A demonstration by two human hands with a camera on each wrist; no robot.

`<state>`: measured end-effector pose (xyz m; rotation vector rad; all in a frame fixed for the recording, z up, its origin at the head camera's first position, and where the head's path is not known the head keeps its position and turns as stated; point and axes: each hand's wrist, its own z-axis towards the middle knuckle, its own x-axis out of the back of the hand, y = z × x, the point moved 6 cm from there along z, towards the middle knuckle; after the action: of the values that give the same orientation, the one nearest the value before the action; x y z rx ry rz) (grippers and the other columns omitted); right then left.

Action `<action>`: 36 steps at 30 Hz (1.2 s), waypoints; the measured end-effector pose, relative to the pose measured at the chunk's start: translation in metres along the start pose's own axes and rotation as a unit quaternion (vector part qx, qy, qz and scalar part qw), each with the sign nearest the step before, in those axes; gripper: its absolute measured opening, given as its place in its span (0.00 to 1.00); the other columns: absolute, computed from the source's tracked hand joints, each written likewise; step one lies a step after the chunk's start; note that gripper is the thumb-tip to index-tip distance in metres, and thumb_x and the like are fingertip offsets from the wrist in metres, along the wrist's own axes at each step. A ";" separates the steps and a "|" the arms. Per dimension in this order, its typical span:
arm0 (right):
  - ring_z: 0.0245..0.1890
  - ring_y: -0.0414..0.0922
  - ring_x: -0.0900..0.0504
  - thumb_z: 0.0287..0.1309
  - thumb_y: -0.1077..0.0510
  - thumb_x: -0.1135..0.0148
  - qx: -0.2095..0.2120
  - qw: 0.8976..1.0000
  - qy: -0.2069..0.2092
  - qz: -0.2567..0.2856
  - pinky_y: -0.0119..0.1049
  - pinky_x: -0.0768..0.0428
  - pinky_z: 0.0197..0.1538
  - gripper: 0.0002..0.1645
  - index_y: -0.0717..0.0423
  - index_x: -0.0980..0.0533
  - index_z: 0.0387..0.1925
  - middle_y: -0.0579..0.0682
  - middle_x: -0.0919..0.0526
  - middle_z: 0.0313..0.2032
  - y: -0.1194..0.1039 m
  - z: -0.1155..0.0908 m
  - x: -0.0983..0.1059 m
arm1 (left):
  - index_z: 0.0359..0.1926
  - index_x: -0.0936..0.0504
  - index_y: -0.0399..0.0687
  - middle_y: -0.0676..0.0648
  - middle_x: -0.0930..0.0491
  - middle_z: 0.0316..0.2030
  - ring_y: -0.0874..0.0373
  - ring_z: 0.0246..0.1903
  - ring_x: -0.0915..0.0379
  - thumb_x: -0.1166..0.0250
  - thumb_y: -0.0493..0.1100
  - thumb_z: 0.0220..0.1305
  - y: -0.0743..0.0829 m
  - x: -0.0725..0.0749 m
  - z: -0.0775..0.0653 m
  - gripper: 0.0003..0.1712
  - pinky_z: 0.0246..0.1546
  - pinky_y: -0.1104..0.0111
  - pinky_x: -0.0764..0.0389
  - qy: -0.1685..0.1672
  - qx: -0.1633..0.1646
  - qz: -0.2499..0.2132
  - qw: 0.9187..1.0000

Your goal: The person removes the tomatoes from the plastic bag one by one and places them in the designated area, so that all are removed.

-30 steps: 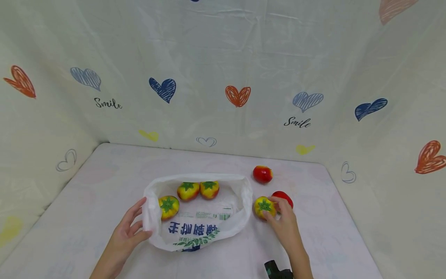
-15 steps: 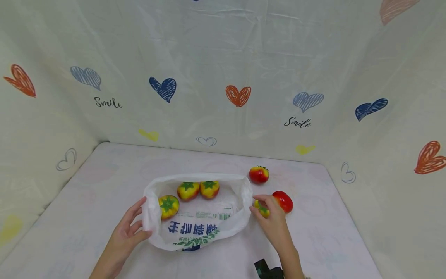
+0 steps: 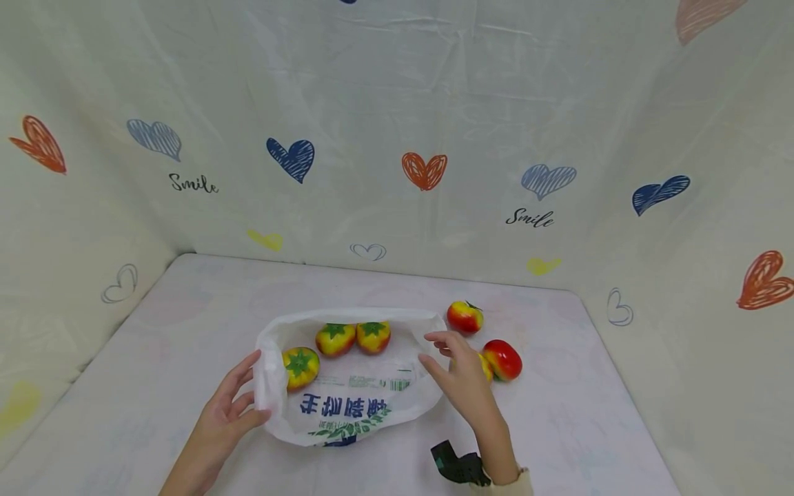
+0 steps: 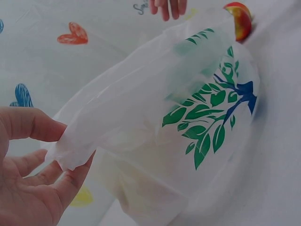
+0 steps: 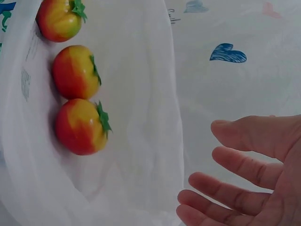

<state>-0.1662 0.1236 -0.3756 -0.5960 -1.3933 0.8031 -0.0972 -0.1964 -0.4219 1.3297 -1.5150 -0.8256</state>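
Observation:
A white plastic bag (image 3: pixel 397 420) with blue lettering and green leaves lies with its mouth spread wide. At its left rim, my left hand (image 3: pixel 217 420) pinches the plastic between thumb and fingers (image 4: pixel 42 132). Inside are three red-and-yellow, tomato-like fruits with green leafy tops: one at the left (image 3: pixel 301 368), and a middle fruit (image 3: pixel 336 341) beside a right fruit (image 3: pixel 373 338). My right hand (image 3: pixel 465 379) hovers at the bag's right rim, its fingers parted and holding nothing. It partly hides a yellow fruit (image 3: pixel 486 368) outside the bag.
Two more fruits lie right of the bag, a rear one (image 3: pixel 465 317) and a nearer red one (image 3: pixel 503 359). A black device (image 3: pixel 459 465) sits at my right wrist. Behind the white table (image 3: pixel 217 282) hangs a heart-printed curtain (image 3: pixel 360 89).
My right hand has left the yellow fruit outside and moved left to the bag's right rim. The rear fruit has rolled and turned. My left hand stays at the rim.

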 end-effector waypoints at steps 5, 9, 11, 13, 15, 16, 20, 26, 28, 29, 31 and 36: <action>0.52 0.52 0.24 0.55 0.51 0.37 -0.009 0.999 -0.031 0.006 0.50 0.24 0.55 0.22 0.52 0.26 0.51 0.52 0.23 0.52 -0.004 0.007 -0.009 | 0.72 0.55 0.62 0.41 0.51 0.68 0.62 0.49 0.29 0.38 0.35 0.58 0.000 0.000 0.000 0.48 0.50 0.65 0.21 -0.001 -0.002 0.000 1.000; 0.53 0.52 0.25 0.55 0.51 0.36 -0.004 0.998 -0.053 0.016 0.50 0.24 0.56 0.24 0.51 0.27 0.54 0.52 0.24 0.54 -0.005 0.014 -0.017 | 0.72 0.55 0.62 0.40 0.51 0.69 0.60 0.50 0.29 0.38 0.35 0.58 0.000 -0.001 0.001 0.48 0.51 0.64 0.21 0.001 -0.002 0.005 1.000; 0.54 0.52 0.25 0.55 0.52 0.36 0.002 0.997 -0.069 0.025 0.50 0.25 0.57 0.25 0.51 0.27 0.55 0.52 0.24 0.54 -0.006 0.019 -0.022 | 0.72 0.55 0.62 0.41 0.51 0.69 0.58 0.50 0.29 0.38 0.35 0.57 0.000 -0.001 0.001 0.49 0.51 0.64 0.22 0.002 0.000 0.008 1.000; 0.54 0.53 0.26 0.55 0.52 0.37 0.010 0.996 -0.088 0.035 0.51 0.26 0.58 0.26 0.54 0.28 0.56 0.54 0.25 0.55 -0.006 0.023 -0.027 | 0.72 0.55 0.61 0.40 0.51 0.69 0.56 0.52 0.29 0.38 0.35 0.57 -0.001 -0.001 0.001 0.49 0.51 0.63 0.22 0.003 0.001 0.010 1.000; 0.55 0.54 0.27 0.56 0.52 0.37 0.018 0.993 -0.107 0.036 0.51 0.26 0.58 0.27 0.56 0.29 0.56 0.55 0.26 0.56 -0.005 0.027 -0.033 | 0.72 0.55 0.61 0.40 0.52 0.69 0.53 0.53 0.30 0.37 0.35 0.57 -0.001 -0.001 0.001 0.49 0.52 0.63 0.22 0.004 0.003 0.010 1.000; 0.55 0.55 0.27 0.56 0.53 0.38 0.018 0.992 -0.116 0.039 0.52 0.27 0.58 0.27 0.56 0.29 0.57 0.55 0.26 0.56 -0.004 0.029 -0.036 | 0.72 0.55 0.61 0.40 0.52 0.69 0.53 0.53 0.31 0.37 0.35 0.57 -0.001 -0.001 0.001 0.49 0.52 0.62 0.22 0.004 0.003 0.009 1.000; 0.56 0.58 0.28 0.57 0.53 0.38 0.032 0.989 -0.139 0.045 0.53 0.27 0.58 0.29 0.60 0.30 0.58 0.58 0.26 0.57 -0.003 0.036 -0.047 | 0.72 0.55 0.61 0.40 0.52 0.69 0.54 0.53 0.30 0.37 0.36 0.57 -0.002 -0.001 0.001 0.49 0.51 0.62 0.22 0.003 0.003 0.006 1.000; 0.55 0.60 0.28 0.58 0.52 0.39 0.050 0.985 -0.163 0.042 0.53 0.26 0.56 0.30 0.62 0.31 0.58 0.60 0.28 0.57 -0.005 0.047 -0.063 | 0.72 0.54 0.63 0.41 0.51 0.69 0.64 0.48 0.29 0.38 0.35 0.57 -0.001 0.000 0.000 0.48 0.50 0.65 0.21 0.000 0.003 0.000 1.000; 0.55 0.60 0.28 0.57 0.52 0.39 0.046 0.984 -0.167 0.033 0.53 0.25 0.55 0.30 0.62 0.31 0.58 0.60 0.28 0.57 -0.005 0.051 -0.068 | 0.72 0.55 0.63 0.42 0.51 0.69 0.66 0.47 0.28 0.38 0.35 0.58 0.000 0.000 0.001 0.48 0.50 0.66 0.21 0.000 0.003 -0.001 1.000; 0.55 0.60 0.28 0.57 0.52 0.39 0.040 0.984 -0.170 0.028 0.52 0.24 0.55 0.30 0.61 0.31 0.58 0.60 0.28 0.57 -0.004 0.052 -0.070 | 0.72 0.55 0.63 0.41 0.51 0.69 0.66 0.47 0.28 0.38 0.35 0.58 0.000 0.000 0.000 0.48 0.50 0.65 0.21 0.000 0.002 -0.001 1.000; 0.55 0.60 0.29 0.57 0.52 0.38 0.030 0.984 -0.171 0.022 0.51 0.24 0.54 0.30 0.61 0.30 0.58 0.60 0.28 0.58 -0.003 0.055 -0.074 | 0.72 0.55 0.62 0.41 0.51 0.69 0.65 0.47 0.28 0.38 0.36 0.58 0.000 0.000 0.000 0.48 0.50 0.65 0.21 0.001 0.001 0.001 1.000; 0.56 0.59 0.29 0.56 0.54 0.38 0.016 0.987 -0.162 0.016 0.52 0.26 0.57 0.29 0.61 0.30 0.58 0.59 0.29 0.59 0.000 0.060 -0.082 | 0.72 0.55 0.62 0.41 0.52 0.68 0.64 0.48 0.28 0.37 0.37 0.58 0.000 0.000 0.000 0.48 0.50 0.64 0.21 -0.003 -0.003 -0.001 1.000</action>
<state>-0.2252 0.0540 -0.4196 -0.4772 -1.6646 0.9784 -0.0970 -0.1963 -0.4218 1.3264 -1.5146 -0.8359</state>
